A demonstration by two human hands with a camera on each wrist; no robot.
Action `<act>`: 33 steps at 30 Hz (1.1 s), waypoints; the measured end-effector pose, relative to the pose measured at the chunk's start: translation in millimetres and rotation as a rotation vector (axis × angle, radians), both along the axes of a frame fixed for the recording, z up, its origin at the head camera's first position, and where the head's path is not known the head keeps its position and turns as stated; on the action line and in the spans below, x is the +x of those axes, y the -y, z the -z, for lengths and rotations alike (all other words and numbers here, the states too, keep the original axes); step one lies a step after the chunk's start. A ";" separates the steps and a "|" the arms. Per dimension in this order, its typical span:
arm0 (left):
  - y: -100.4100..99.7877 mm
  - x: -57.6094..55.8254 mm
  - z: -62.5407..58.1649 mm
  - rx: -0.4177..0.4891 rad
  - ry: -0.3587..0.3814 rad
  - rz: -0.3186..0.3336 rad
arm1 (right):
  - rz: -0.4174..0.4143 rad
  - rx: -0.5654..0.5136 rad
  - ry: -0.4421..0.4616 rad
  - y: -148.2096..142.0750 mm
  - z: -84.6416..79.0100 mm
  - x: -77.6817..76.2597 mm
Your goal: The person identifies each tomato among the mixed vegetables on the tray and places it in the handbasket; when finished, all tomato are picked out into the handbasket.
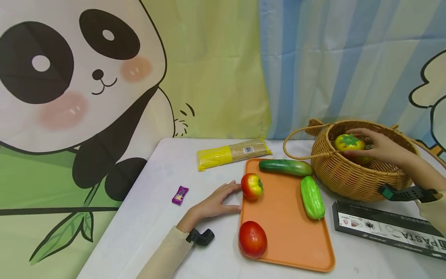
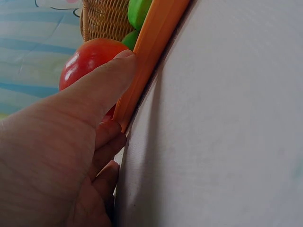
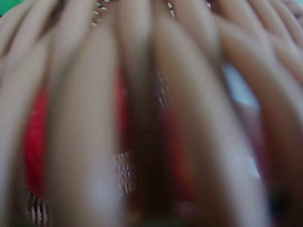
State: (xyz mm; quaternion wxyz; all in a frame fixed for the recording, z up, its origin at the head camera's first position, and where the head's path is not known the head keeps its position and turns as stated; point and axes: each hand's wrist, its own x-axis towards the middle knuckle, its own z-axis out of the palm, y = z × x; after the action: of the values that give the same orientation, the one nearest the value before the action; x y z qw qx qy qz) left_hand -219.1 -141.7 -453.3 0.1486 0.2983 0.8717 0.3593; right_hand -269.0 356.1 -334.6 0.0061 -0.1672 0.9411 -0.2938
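Note:
My right hand [image 1: 379, 147] holds a yellow tomato [image 1: 349, 142] with a green leafy top, inside the mouth of the wicker basket [image 1: 348, 182]. In the right wrist view, basket weave [image 3: 85, 142] fills the front, with blurred red things behind it. My left hand [image 1: 217, 201] lies at the left edge of the orange tray [image 1: 282, 224], fingers loosely spread, close to a red-and-yellow tomato [image 1: 251, 186]. The left wrist view has the left thumb [image 2: 111, 75] against the tray rim. A red tomato [image 1: 253, 239], a cucumber [image 1: 285, 167] and a light green bumpy vegetable [image 1: 312, 197] lie on the tray.
A yellow packet of noodles [image 1: 233, 153] lies behind the tray. Left of my left hand is a small purple wrapped sweet [image 1: 180, 195]. A black pasta box [image 1: 386, 228] lies in front of the basket, whose handle [image 1: 289, 143] leans left.

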 end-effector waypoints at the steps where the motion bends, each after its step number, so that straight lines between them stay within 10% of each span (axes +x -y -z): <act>1: -0.1 0.1 -0.1 0.001 -0.001 -0.002 | -0.004 0.007 0.016 0.1 0.7 -0.6; 33: -0.3 0.9 0.3 -0.006 0.025 -0.021 | -0.042 0.018 0.072 -0.1 3.5 -0.5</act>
State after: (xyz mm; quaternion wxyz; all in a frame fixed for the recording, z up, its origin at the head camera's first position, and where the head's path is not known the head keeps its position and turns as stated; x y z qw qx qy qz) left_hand -218.2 -141.4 -453.6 0.1567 0.2843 0.8740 0.3617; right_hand -269.4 356.2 -338.2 0.0477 -0.1763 0.9391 -0.2910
